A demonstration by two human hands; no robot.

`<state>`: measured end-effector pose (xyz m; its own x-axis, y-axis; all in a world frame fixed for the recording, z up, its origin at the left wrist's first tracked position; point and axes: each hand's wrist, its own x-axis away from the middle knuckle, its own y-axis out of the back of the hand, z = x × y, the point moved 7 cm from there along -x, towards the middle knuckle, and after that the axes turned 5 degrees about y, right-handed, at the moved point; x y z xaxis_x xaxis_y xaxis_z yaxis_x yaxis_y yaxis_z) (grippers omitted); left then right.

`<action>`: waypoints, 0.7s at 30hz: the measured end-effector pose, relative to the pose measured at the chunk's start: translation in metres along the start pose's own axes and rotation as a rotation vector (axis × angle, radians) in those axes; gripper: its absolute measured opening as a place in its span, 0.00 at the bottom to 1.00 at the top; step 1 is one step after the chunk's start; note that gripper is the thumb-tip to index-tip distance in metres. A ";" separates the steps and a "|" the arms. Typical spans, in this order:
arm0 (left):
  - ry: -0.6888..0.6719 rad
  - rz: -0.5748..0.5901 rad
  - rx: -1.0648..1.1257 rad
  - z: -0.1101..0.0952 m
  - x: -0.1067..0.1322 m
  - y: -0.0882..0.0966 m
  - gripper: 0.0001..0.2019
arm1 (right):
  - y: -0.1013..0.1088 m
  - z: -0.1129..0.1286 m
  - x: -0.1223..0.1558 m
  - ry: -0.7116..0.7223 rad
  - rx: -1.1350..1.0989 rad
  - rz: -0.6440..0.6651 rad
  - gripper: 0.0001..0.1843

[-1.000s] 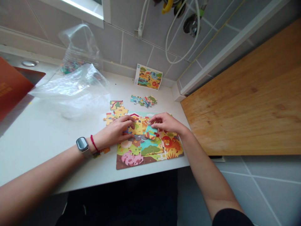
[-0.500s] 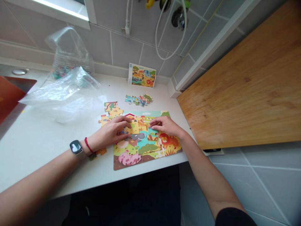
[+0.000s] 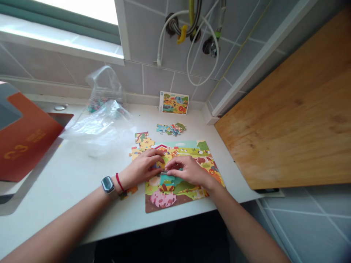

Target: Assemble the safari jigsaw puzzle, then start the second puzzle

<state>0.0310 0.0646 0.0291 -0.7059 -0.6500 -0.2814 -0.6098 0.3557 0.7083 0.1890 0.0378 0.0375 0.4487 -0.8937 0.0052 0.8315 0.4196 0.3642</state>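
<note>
A colourful animal jigsaw puzzle (image 3: 189,188) lies on the white counter in front of me. My right hand (image 3: 190,171) pinches the top edge of a teal and green puzzle piece (image 3: 166,182), which covers part of the picture above the pink pig. Close beside it, my left hand (image 3: 148,165) has its fingers curled round a yellow puzzle section (image 3: 161,163), mostly hidden by both hands. Loose yellow pieces (image 3: 144,141) lie beyond the left hand, at the puzzle's upper left corner. A small pile of pieces (image 3: 174,129) sits behind the puzzle.
A picture card (image 3: 174,103) leans on the tiled wall at the back. Clear plastic bags (image 3: 101,117) stand to the left, near an orange box (image 3: 30,138). A wooden panel (image 3: 290,120) bounds the right side. Hoses and a white cable (image 3: 189,69) hang above.
My right hand has moved left across the puzzle with the teal piece, close to my left hand. The view has tilted up and turned left, so the window and orange box show more.
</note>
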 end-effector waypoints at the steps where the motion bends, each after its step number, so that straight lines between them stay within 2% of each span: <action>1: -0.004 -0.006 -0.008 0.000 0.000 0.000 0.06 | -0.005 -0.001 -0.002 -0.001 -0.014 -0.010 0.06; 7: -0.008 -0.015 -0.047 0.000 0.001 -0.001 0.05 | -0.017 -0.005 -0.001 0.010 -0.019 -0.100 0.05; 14: 0.016 -0.017 -0.044 0.001 0.002 -0.001 0.05 | -0.020 0.002 0.024 0.083 0.027 -0.364 0.04; 18: 0.012 -0.033 -0.026 0.003 0.003 -0.001 0.07 | -0.023 0.008 0.035 0.214 0.132 -0.484 0.04; 21: 0.021 -0.030 -0.007 0.004 0.002 0.001 0.10 | -0.028 0.010 0.039 0.301 0.205 -0.501 0.03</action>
<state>0.0270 0.0663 0.0264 -0.6796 -0.6742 -0.2892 -0.6282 0.3312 0.7041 0.1800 -0.0102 0.0372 0.1180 -0.8776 -0.4647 0.8986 -0.1048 0.4261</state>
